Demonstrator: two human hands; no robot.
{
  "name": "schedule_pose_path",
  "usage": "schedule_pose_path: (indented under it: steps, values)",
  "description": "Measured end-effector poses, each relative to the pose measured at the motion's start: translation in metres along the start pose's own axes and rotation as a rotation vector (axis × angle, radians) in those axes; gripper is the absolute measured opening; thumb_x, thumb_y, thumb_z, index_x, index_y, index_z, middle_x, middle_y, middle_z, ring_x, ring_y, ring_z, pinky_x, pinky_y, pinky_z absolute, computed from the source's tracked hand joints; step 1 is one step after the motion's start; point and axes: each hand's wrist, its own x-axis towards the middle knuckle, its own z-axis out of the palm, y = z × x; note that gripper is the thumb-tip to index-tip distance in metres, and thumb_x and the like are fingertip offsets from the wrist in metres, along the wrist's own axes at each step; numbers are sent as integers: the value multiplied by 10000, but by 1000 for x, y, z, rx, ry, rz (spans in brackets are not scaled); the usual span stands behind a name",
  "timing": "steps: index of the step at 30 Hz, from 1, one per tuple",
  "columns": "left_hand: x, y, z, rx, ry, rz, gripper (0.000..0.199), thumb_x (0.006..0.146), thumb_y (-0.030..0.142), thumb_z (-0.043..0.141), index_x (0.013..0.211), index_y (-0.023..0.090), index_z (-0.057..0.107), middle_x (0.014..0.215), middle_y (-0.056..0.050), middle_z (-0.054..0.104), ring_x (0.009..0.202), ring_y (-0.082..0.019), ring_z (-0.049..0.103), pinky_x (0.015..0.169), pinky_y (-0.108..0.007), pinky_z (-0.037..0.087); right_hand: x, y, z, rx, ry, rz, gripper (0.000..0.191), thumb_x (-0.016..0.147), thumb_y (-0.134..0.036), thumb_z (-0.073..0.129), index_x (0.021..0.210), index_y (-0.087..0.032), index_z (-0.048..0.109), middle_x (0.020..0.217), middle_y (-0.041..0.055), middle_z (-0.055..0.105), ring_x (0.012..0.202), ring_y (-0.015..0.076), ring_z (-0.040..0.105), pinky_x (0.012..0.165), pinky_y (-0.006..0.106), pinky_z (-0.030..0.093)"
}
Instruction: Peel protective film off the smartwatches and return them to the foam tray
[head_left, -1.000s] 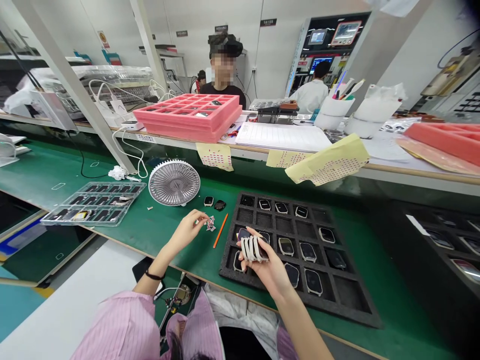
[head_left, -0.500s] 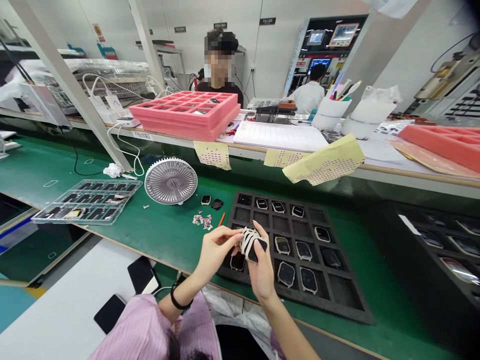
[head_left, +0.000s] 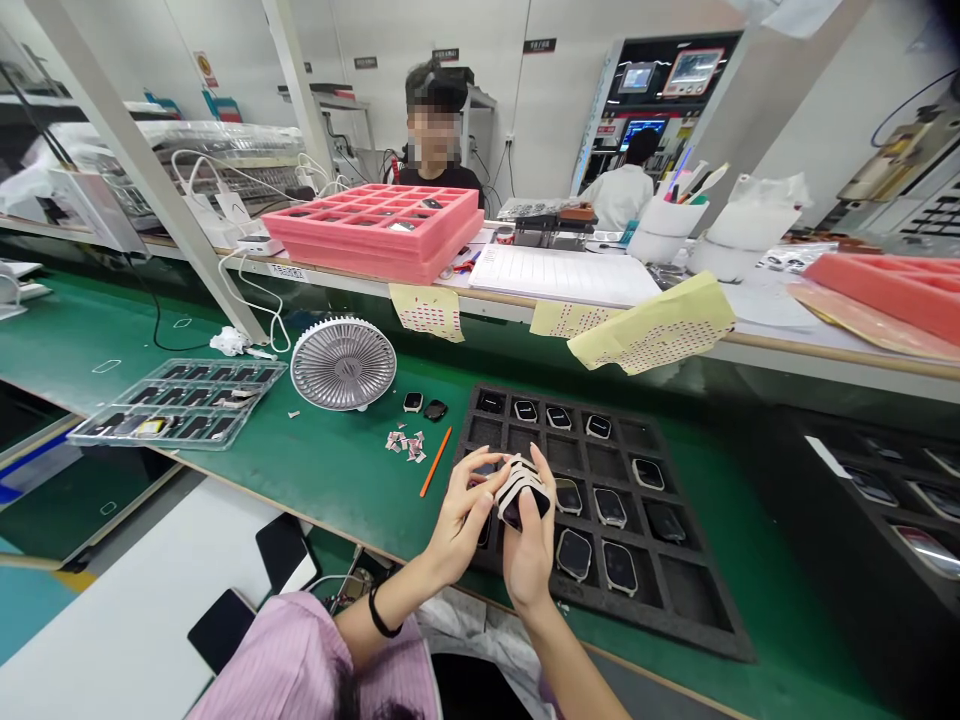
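Observation:
Over the left part of the black foam tray (head_left: 705, 610), my right hand (head_left: 531, 560) grips a small stack of smartwatch cases (head_left: 519, 487) with pale rims and dark faces. My right thumb lies across the nearest dark face. Fingers and thumb of my left hand (head_left: 457, 520) close on the stack's left side; the contact is partly hidden. Several smartwatches (head_left: 574, 553) with pale frames sit in the tray's pockets. An orange stick (head_left: 436, 462) lies left of the tray, near small paper scraps (head_left: 406, 442) and two loose watch parts (head_left: 413, 402).
A round fan (head_left: 343, 364) stands on the green bench, right of a clear plastic tray (head_left: 247, 420) of dark parts. A pink foam tray (head_left: 375, 240) sits on the raised shelf; a person (head_left: 435, 150) is behind it. A dark tray (head_left: 817, 520) stands at right.
Both hands and the watch cases have shifted slightly right and down. My left hand has moved closer against the stack, uncovering more of the orange stick.

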Motion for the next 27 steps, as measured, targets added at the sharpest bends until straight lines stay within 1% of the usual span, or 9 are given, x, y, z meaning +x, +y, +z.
schedule_pose_path:
  steps: [4,6,8,10,12,13,15,20,27]
  values:
    - [1,-7,-8,74,-81,14,411,982,368,310,1316,285,534,1334,-93,496,1356,-271,293,1016,-439,388,3,-1,-2,24,-7,66,531,862,-431,544,1358,-301,407,1361,56,489,1204,227,507,1041,454,358]
    - [4,-10,-19,134,-167,-4,442,981,394,286,1345,271,503,1354,-100,477,1340,-263,323,1022,-426,384,5,-3,-1,28,3,106,501,853,-433,562,1322,-301,445,1338,49,510,1185,222,519,1011,431,389]
    - [11,-15,-36,224,-196,-45,451,980,390,281,1349,247,498,1330,-108,497,1275,-241,410,1020,-403,387,8,-7,-1,35,-2,144,496,849,-440,569,1309,-286,459,1236,56,578,1085,218,578,941,417,440]
    - [18,-25,-58,382,-118,-116,412,978,351,307,1267,219,568,1216,-107,579,1160,-224,503,999,-392,394,10,-11,-1,53,-11,159,504,853,-442,565,1313,-270,453,1097,54,634,896,196,633,852,407,479]
    - [25,-40,-78,606,-43,-174,319,950,325,395,1062,197,665,1051,-96,649,1028,-238,557,937,-396,417,12,-14,-2,78,-12,163,498,859,-436,559,1314,-266,446,1012,39,652,732,159,627,797,395,490]
    - [28,-48,-87,712,-17,-200,285,934,311,428,954,188,684,965,-93,665,960,-245,571,885,-389,434,12,-15,-2,88,-8,162,493,861,-431,560,1311,-266,445,999,34,654,691,144,615,787,388,489]
    - [31,-64,-98,871,6,-232,232,910,282,473,867,180,676,902,-93,668,915,-251,578,820,-363,444,12,-17,-2,100,-3,168,486,863,-425,563,1307,-264,447,1000,34,656,664,132,604,782,381,487]
    - [32,-87,-100,1057,-56,-280,180,873,294,542,859,163,665,895,-106,655,878,-254,592,727,-320,451,11,-17,-1,96,-16,183,494,866,-434,556,1316,-268,440,1013,36,658,673,136,605,774,377,485]
    - [33,-93,-99,990,-65,-307,190,881,212,475,820,158,646,876,-101,633,833,-233,601,709,-312,470,12,-15,-4,97,-13,194,495,863,-439,558,1313,-264,453,1051,52,657,701,146,617,755,377,491]
